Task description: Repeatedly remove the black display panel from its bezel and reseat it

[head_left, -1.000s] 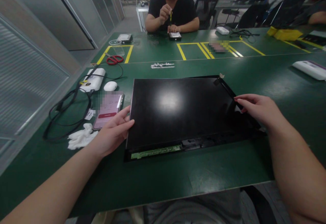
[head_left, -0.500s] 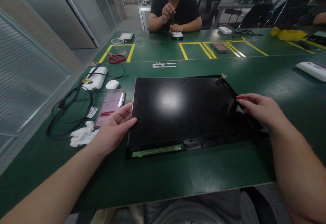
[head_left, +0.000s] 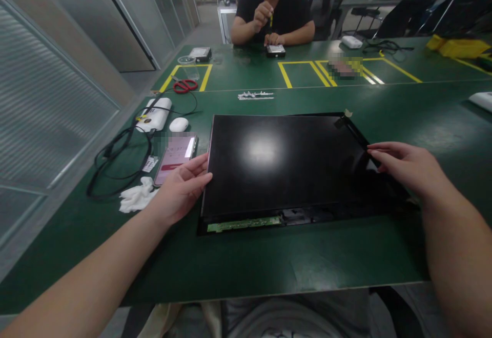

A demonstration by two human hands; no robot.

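A large black display panel (head_left: 284,161) lies flat on the green table (head_left: 269,261), with a green circuit strip (head_left: 244,223) showing along its near edge. My left hand (head_left: 180,189) grips the panel's left edge, fingers curled against it. At the right edge my right hand (head_left: 409,166) rests on the panel with its fingers stretched along the rim; whether it grips is unclear. The panel sits slightly askew over a black frame beneath it.
A phone (head_left: 177,152), a white cloth (head_left: 136,199), black cables (head_left: 115,161), a white mouse (head_left: 179,124) and a white box (head_left: 156,114) lie to the left. Red scissors (head_left: 185,85) sit farther back. Across the table a person (head_left: 274,12) works on a small device (head_left: 275,50).
Both hands stay on the panel's edges. The view has shifted a little, so everything sits slightly farther right in the picture.
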